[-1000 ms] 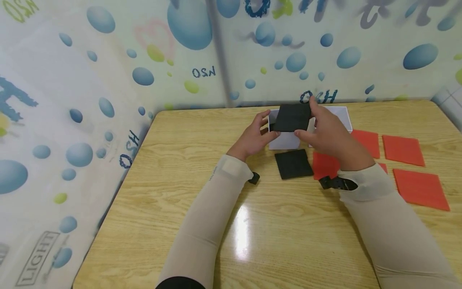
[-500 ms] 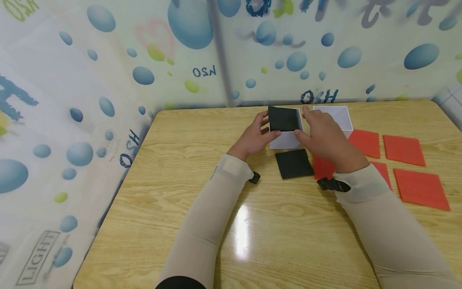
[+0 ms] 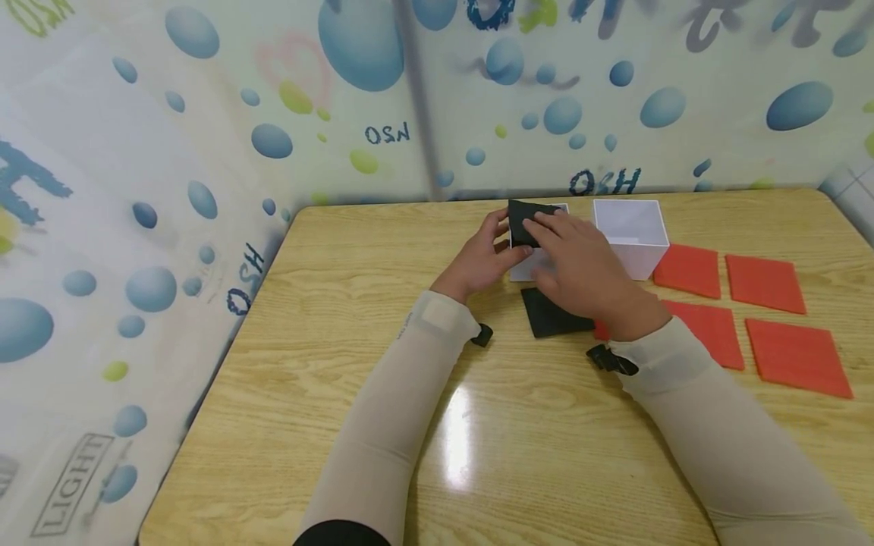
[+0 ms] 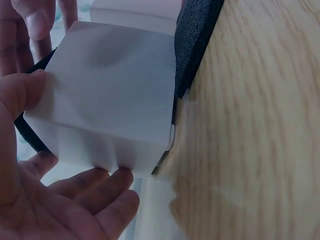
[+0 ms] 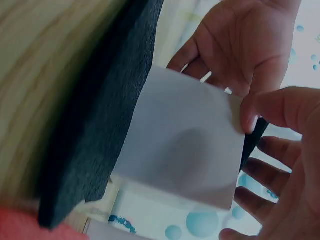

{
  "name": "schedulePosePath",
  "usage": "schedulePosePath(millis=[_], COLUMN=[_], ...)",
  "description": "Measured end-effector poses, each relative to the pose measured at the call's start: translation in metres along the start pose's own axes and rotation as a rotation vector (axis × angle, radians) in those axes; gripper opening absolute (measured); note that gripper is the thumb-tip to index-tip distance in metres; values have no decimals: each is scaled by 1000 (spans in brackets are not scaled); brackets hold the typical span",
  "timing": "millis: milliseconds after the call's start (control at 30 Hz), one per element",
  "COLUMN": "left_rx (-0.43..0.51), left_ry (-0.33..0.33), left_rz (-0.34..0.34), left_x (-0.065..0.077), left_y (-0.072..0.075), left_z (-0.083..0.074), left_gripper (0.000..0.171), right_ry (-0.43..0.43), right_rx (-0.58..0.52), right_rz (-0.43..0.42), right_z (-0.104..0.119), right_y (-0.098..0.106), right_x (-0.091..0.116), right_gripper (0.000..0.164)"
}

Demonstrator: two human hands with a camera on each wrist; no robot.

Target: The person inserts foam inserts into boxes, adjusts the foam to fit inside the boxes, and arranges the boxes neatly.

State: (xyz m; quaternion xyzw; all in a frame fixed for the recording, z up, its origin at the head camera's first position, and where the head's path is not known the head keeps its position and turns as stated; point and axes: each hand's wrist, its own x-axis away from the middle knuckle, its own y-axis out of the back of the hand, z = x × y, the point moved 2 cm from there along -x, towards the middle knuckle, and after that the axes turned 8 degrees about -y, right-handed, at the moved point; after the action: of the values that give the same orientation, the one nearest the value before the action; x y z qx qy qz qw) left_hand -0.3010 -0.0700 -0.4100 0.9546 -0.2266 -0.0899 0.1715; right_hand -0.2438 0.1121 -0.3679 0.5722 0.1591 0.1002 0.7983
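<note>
Right hand (image 3: 580, 269) now on pad (image 3: 520, 220), seemingly atop box (image 4: 110, 80)

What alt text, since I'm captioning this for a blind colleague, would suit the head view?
The left hand grips a white box on a wooden table while the right hand touches a black pad at its top. A second white box stands open to the right; another black pad lies in front, with several red squares farther right.
</note>
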Motion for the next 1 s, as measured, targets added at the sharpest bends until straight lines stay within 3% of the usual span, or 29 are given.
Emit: schedulePosePath(millis=[267,467,1000], left_rx=[-34,-46,-49], left_ry=[26,45,17], left_rz=[13,5,1], left_x=[1,1,1], left_y=[0,1,0], left_z=[2,3,-1], left_gripper=[76,78,79], right_ry=[23,0,-59], right_rx=[24,44,54], right_rz=[86,92,127], right_z=[4,4,-1], right_y=[-13,-16,-17], right_x=[-1,-1,-3], right_gripper=[78,79,85])
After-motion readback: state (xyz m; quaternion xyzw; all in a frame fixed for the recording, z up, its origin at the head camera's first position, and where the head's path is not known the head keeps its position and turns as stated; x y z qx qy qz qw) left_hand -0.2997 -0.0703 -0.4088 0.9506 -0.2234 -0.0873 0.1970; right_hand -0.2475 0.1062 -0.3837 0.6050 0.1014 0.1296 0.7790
